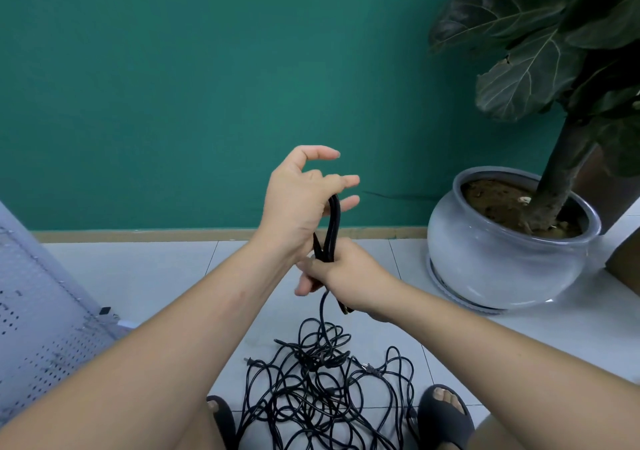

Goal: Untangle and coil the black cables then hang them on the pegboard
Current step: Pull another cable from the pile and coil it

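Risk: strand [322, 311] snags in tangle [322, 390], bottom centre, while right hand [349, 276] clamps coil [333, 227] and slack-fingered left hand [298, 203] carries its loop

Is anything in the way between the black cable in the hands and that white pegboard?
Nothing visible blocks it: only floor tiles show between the coil, held by the left hand and right hand, and the pegboard. But one strand runs from the coil down into the tangle on the floor, tethering it.
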`<act>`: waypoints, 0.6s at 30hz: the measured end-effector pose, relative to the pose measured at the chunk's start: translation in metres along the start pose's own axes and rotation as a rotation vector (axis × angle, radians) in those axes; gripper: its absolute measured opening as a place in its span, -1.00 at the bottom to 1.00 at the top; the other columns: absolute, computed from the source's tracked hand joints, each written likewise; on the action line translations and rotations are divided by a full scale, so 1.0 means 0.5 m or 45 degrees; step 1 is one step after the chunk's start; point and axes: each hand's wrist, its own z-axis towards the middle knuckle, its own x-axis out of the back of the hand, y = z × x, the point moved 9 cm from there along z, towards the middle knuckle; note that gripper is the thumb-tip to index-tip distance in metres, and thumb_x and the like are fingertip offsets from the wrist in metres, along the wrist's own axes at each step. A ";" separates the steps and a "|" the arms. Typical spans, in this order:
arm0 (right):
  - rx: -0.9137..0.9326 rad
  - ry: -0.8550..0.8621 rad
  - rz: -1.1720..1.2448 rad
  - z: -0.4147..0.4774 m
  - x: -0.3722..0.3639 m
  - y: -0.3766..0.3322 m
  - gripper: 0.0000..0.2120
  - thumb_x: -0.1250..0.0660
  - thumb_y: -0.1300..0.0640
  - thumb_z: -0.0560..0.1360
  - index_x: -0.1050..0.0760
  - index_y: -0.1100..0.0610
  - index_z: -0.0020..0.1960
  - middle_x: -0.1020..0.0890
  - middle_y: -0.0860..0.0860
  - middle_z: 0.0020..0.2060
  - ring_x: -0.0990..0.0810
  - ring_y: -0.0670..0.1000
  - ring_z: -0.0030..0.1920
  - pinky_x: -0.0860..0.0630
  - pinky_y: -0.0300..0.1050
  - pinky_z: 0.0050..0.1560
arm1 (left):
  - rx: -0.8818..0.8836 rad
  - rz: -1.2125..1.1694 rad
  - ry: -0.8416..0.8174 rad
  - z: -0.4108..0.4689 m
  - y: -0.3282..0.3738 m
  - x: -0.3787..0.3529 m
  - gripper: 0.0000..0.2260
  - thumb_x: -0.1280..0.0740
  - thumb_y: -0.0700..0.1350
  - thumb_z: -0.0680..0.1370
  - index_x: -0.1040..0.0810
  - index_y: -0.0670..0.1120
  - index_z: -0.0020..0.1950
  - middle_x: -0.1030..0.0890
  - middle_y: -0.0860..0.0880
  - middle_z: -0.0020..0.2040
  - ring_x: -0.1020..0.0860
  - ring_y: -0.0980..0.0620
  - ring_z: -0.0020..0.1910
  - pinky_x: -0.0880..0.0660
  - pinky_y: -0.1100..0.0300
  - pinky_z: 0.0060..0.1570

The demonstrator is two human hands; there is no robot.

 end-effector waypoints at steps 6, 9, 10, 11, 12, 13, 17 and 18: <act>-0.069 0.113 0.036 0.005 0.000 0.000 -0.57 -0.24 -0.03 0.71 -0.56 0.13 -0.27 -0.42 -0.02 -0.50 -0.39 0.05 -0.50 -0.45 -0.05 -0.31 | -0.045 -0.025 0.009 0.011 0.003 0.014 -0.74 -0.36 -0.41 0.59 -0.53 -0.21 0.24 -0.29 -0.15 -0.29 -0.76 -0.10 0.08 -0.67 0.18 0.02; -0.052 0.133 0.012 0.009 0.019 -0.005 -0.52 -0.26 -0.12 0.71 -0.50 0.10 -0.30 -0.41 -0.01 -0.50 -0.36 0.07 -0.48 -0.37 -0.05 -0.33 | -0.052 0.025 -0.028 0.015 0.009 0.013 -0.82 -0.37 -0.23 0.67 -0.53 -0.15 0.27 -0.66 -0.30 -0.14 -0.77 -0.06 0.03 -0.64 0.23 -0.01; -0.037 0.157 0.030 0.010 0.032 -0.009 -0.50 -0.26 -0.15 0.72 -0.49 0.09 -0.31 -0.41 0.00 -0.50 -0.35 0.07 -0.48 -0.36 -0.04 -0.33 | -0.036 0.035 -0.038 0.016 0.006 0.013 -0.83 -0.37 -0.12 0.70 -0.54 -0.13 0.27 -0.68 -0.21 -0.16 -0.77 -0.06 0.01 -0.65 0.19 0.00; -0.022 0.193 0.071 0.011 0.047 -0.011 -0.49 -0.27 -0.16 0.72 -0.49 0.10 -0.31 -0.40 0.02 -0.50 -0.35 0.06 -0.49 -0.36 -0.03 -0.33 | 0.003 0.023 -0.046 0.018 -0.004 0.015 -0.80 -0.34 -0.01 0.72 -0.55 -0.11 0.26 -0.64 -0.13 -0.20 -0.77 -0.07 -0.01 -0.66 0.14 -0.01; -0.002 0.233 0.128 0.012 0.064 -0.014 -0.49 -0.27 -0.15 0.73 -0.49 0.11 -0.30 -0.39 0.03 -0.51 -0.34 0.06 -0.50 -0.35 -0.03 -0.34 | 0.064 0.002 -0.066 0.021 -0.020 0.018 -0.74 -0.29 0.08 0.74 -0.55 -0.09 0.25 -0.61 -0.11 -0.21 -0.76 -0.09 -0.03 -0.66 0.08 -0.02; 0.025 0.272 0.189 0.012 0.083 -0.019 -0.49 -0.28 -0.13 0.73 -0.49 0.14 -0.29 -0.38 0.05 -0.51 -0.32 0.05 -0.51 -0.34 -0.04 -0.35 | 0.126 0.009 -0.103 0.022 -0.039 0.020 -0.70 -0.24 0.12 0.75 -0.56 -0.09 0.23 -0.62 -0.13 -0.18 -0.75 -0.10 -0.06 -0.65 0.01 -0.02; 0.154 0.424 0.326 0.008 0.159 -0.041 -0.50 -0.29 -0.08 0.75 -0.48 0.17 -0.29 -0.37 0.07 -0.56 -0.30 0.06 -0.56 -0.34 -0.05 -0.37 | 0.302 0.427 -0.445 -0.012 -0.144 -0.010 -0.76 -0.19 -0.06 0.67 -0.58 -0.16 0.10 -0.76 -0.12 0.03 -0.74 -0.05 0.08 -0.59 -0.07 0.25; 0.172 0.461 0.340 0.007 0.175 -0.043 -0.50 -0.29 -0.08 0.75 -0.48 0.16 -0.29 -0.37 0.07 -0.57 -0.31 0.07 -0.57 -0.34 -0.06 -0.37 | 0.332 0.514 -0.508 -0.027 -0.170 -0.018 -0.80 -0.20 -0.11 0.67 -0.60 -0.12 0.12 -0.77 -0.04 0.07 -0.72 0.01 0.15 -0.57 -0.06 0.30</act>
